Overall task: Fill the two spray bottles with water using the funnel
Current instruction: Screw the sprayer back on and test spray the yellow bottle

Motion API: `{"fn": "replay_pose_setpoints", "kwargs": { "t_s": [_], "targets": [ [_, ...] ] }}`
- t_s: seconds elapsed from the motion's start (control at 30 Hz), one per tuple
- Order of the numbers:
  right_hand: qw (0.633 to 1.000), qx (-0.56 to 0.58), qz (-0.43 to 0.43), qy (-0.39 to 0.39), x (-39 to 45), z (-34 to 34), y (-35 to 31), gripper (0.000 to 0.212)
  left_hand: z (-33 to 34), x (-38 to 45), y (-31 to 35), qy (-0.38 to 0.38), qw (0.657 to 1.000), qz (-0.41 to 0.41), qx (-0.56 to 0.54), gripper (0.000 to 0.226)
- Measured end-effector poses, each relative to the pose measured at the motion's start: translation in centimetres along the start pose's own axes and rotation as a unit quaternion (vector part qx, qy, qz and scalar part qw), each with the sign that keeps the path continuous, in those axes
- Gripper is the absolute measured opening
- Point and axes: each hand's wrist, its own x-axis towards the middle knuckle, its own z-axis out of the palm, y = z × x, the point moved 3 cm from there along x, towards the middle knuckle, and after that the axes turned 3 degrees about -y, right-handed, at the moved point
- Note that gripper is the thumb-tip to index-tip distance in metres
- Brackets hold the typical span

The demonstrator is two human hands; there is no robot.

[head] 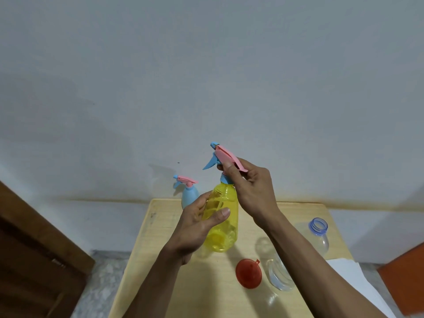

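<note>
A yellow see-through spray bottle [223, 219] is held upright above the small wooden table [160, 260]. My left hand [197, 228] wraps around its body. My right hand [250, 187] grips its pink and blue spray head [223, 157] at the neck. A blue spray bottle [189, 193] with a pink and blue head stands at the table's far edge, behind my left hand. A red funnel [248, 273] lies on the table near the front right. A clear water bottle [320, 237] with a blue open neck stands at the right, partly hidden by my right forearm.
A clear plastic piece [278, 275] lies right of the funnel. A white wall rises behind the table. A brown wooden door [34, 260] is at the left, an orange object [406, 278] at the right, white paper [351, 278] by the table's right corner.
</note>
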Motion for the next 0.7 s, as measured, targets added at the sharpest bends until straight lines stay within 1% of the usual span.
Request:
{"fn": "replay_pose_setpoints", "kwargs": {
  "t_s": [0.17, 0.27, 0.3, 0.4, 0.47, 0.57, 0.7],
  "targets": [
    [0.999, -0.011, 0.021, 0.03, -0.05, 0.01, -0.16, 0.015, 0.15, -0.02, -0.1, 0.017, 1.0, 0.008, 0.009, 0.058],
    [0.999, -0.027, 0.016, 0.03, 0.01, 0.06, -0.34, 0.021, 0.08, -0.02, -0.08, 0.011, 1.0, 0.006, 0.007, 0.058],
    [0.999, -0.034, 0.011, 0.021, 0.09, 0.0, -0.45, 0.021, -0.02, -0.03, -0.07, 0.006, 1.0, 0.003, 0.004, 0.056],
    [0.999, -0.033, 0.014, -0.039, 0.26, -0.1, -0.76, 0.011, -0.13, -0.35, 0.08, -0.026, 1.0, -0.001, 0.003, 0.05],
    [0.997, -0.036, 0.034, -0.053, 0.5, -0.13, -0.66, 0.014, 0.01, -0.47, 0.06, -0.042, 0.999, -0.003, 0.018, 0.052],
    [0.996, -0.022, 0.055, -0.065, 0.51, 0.11, -0.7, 0.026, 0.18, -0.48, -0.26, -0.018, 0.999, -0.003, 0.028, 0.059],
    [0.997, -0.007, 0.059, -0.053, 0.32, 0.24, -0.87, 0.029, 0.24, -0.57, -0.33, 0.021, 0.999, 0.012, 0.043, 0.06]
  ]
}}
